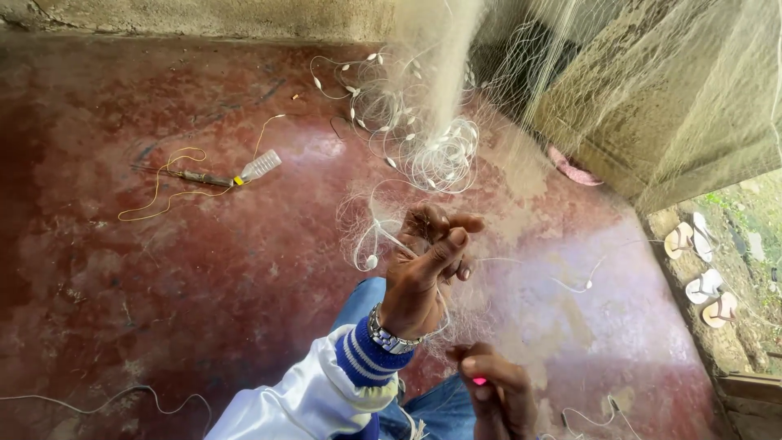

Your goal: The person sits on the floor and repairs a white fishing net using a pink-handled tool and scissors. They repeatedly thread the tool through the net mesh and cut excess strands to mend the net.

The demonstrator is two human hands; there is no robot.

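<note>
Fishing net (444,155): fine pale mesh, near-weightless, limp, snag-prone I'd judge; best taken along the float line. It hangs far right and pools on the red floor (163,285). My left hand (428,261) pinches a bunch of mesh, fingers closed. My right hand (497,391), near, curls round a small pink tool (479,380).

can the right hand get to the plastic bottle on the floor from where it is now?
Probably not without a long lean. The right hand sits low by the person's lap pinching a small pink thing, while the plastic bottle lies far off across bare red floor. Nothing blocks the path; distance does, and the left hand holds the net.
</note>
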